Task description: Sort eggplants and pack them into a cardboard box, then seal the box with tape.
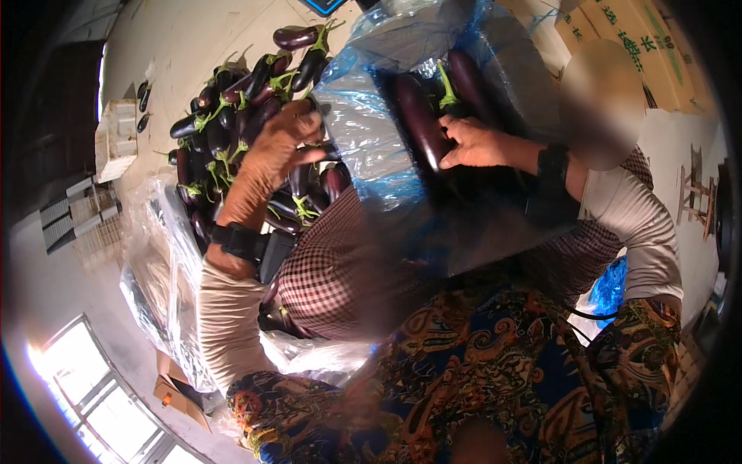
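Observation:
A heap of dark purple eggplants point(217, 136) with green stems lies on the left. Over its right edge is my left hand point(295, 136), fingers spread and curled, with no eggplant clearly in its grasp. Between my knees stands a container lined with a blue-tinted clear plastic bag point(371, 133). Inside it lie several eggplants. My right hand point(469, 142) reaches into it, thumb and fingers on the lower end of a large eggplant point(418, 119). Beside that one, a green stem point(446, 90) points up, and another eggplant point(470, 81) lies to the right.
Clear plastic sheeting point(174, 278) lies left of my leg. Printed cardboard boxes point(637, 52) are at the upper right. A white foam box point(117, 139) and plastic crates point(93, 223) stand at the far left. An open cardboard box point(179, 391) is at the lower left, and a wooden stool point(697, 197) at the far right.

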`<state>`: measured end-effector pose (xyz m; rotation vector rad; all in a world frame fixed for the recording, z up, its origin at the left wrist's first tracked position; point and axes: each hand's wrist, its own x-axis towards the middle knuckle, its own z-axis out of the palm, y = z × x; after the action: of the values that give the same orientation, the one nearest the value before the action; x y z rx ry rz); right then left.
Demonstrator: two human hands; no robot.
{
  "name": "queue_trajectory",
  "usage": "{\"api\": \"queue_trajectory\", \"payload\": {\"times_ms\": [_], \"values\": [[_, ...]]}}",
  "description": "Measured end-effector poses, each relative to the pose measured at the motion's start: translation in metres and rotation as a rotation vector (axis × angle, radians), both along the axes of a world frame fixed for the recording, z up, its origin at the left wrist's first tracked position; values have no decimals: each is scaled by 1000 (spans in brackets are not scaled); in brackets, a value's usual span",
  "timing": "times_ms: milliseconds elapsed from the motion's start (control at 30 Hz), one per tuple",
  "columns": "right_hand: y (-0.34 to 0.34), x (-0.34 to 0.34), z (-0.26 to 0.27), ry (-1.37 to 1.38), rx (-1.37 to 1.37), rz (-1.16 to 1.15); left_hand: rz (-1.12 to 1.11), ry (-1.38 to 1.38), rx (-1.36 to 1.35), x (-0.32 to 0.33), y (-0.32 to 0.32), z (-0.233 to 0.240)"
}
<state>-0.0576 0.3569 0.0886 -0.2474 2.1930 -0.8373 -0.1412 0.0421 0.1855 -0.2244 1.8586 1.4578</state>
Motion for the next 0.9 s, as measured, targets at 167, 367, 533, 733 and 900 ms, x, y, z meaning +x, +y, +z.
{"api": "queue_trajectory", "payload": {"times_ms": [167,367,533,733,900], "values": [[-3,2,6,40,-133,-85,16,-187,141,19,-17,-45],[-10,-5,6,82,-65,-60,331,-148,181,77,-67,-111],[1,-8,24,-94,-51,-62,462,-67,52,211,-105,-183],[19,-10,51,-90,-31,-22,636,-12,216,334,-84,-195],[26,2,64,134,127,73,910,4,432,359,-109,-210]]}}
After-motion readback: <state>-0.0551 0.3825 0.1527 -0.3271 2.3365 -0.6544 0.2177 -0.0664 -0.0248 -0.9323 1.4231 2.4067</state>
